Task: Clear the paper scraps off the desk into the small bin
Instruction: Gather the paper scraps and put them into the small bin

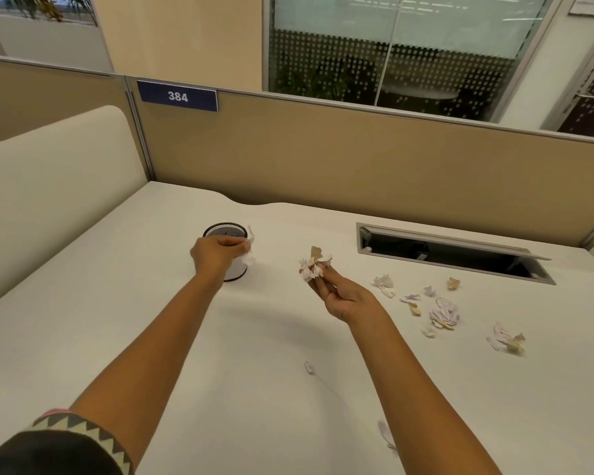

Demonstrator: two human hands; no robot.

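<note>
**Head view: both hands loaded, most scraps not yet in the bin**

The left hand (pixel 216 253) grips a crumpled white scrap (pixel 249 248) right at the rim of the small bin (pixel 225 231), a black mesh cup standing on the worktop (pixel 151 320). The paper hangs at the bin's right edge, not yet dropped in. The right hand (pixel 343 296), to the right of the bin and apart from it, pinches a bunch of white and brown scraps (pixel 314 264) in its raised fingertips.

Whether anything already lies inside the bin cannot be told. I judge the job early to midway. A scatter of loose scraps (pixel 443 310) lies well to the right of the bin, beyond the right hand. One small piece (pixel 309 367) sits nearer the camera than the bin, and another (pixel 386 433) lies beside the right forearm.

Behind the bin, on the partition, a blue label (pixel 178 96) reads "384". Print on the scraps is too small to read.
</note>
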